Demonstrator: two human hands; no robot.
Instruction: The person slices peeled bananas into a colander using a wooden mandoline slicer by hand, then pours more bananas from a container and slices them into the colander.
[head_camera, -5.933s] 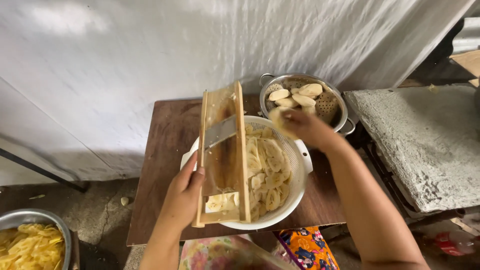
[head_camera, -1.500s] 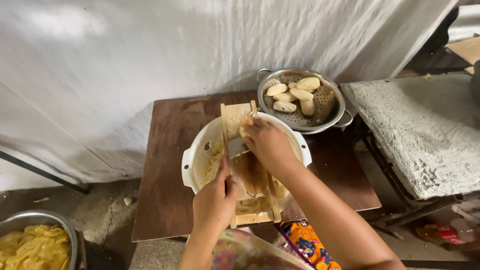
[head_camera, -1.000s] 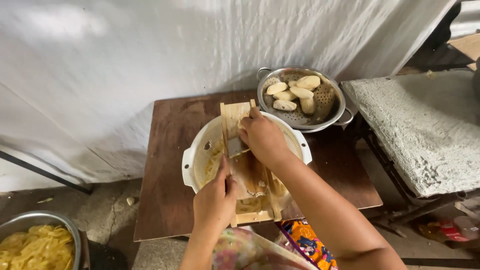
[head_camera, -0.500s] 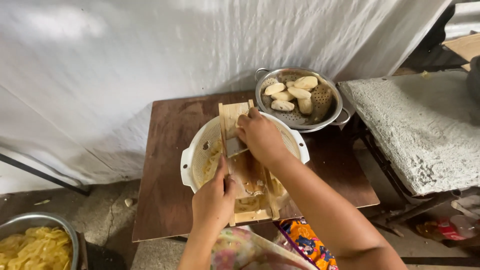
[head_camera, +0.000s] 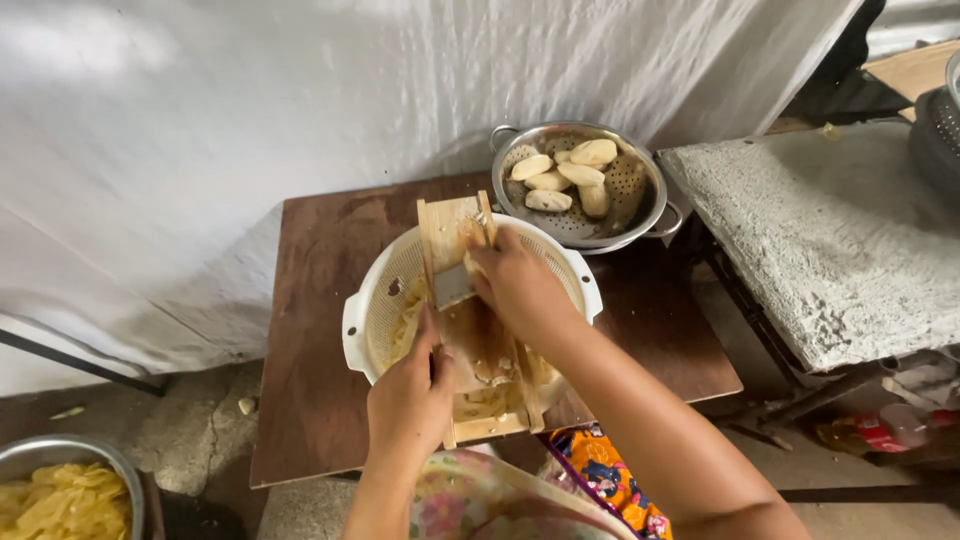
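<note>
A wooden slicer board (head_camera: 447, 225) with a metal blade lies slanted across a white perforated basket (head_camera: 380, 300) on a small brown table (head_camera: 320, 260). My left hand (head_camera: 408, 400) grips the board's near end. My right hand (head_camera: 520, 285) presses a pale peeled piece, mostly hidden under the fingers, against the board beside the blade. Thin pale slices (head_camera: 408, 322) lie inside the basket under the board.
A metal colander (head_camera: 640, 205) with several peeled pale pieces (head_camera: 565, 175) stands at the table's back right. A rough grey slab (head_camera: 830, 230) lies to the right. A metal bowl of yellow slices (head_camera: 60, 495) sits on the ground at the lower left. White cloth hangs behind.
My right hand, earlier over by the colander with a piece, now rests on the slicer and has slid up and down the board. My left hand keeps holding the board.
</note>
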